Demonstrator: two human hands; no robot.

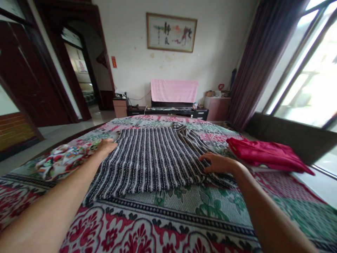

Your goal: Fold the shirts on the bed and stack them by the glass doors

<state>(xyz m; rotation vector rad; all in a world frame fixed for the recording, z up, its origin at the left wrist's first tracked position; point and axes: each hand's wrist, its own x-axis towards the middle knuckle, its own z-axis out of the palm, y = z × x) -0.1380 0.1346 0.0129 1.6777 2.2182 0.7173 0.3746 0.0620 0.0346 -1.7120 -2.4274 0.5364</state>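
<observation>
Black-and-white striped knit makes up the garment (pixel 155 158) spread across the middle of the patterned bedspread (pixel 163 214), a bunched or folded part at its top right. The left hand (pixel 107 145) is at the garment's upper left edge; whether its fingers pinch the knit or only rest there, I cannot tell. The right hand (pixel 219 163) lies on the garment's right side, fingers loosely bent and parted, clasping nothing. A crumpled multicoloured cloth (pixel 61 160) lies left of the garment, partly hidden by the left forearm. To the right, beyond the right hand and apart from the garment, sits a folded crimson cloth (pixel 268 154), near a dark panel (pixel 295 140) below the window (pixel 308 80). Past the far edge of the bedspread, a low black cabinet (pixel 171 112) stands against the wall, with a pink cloth (pixel 174 90) draped over a dark, flat thing on it. A framed picture (pixel 171 32) hangs above, and a purple curtain (pixel 260 59) hangs beside the window.
</observation>
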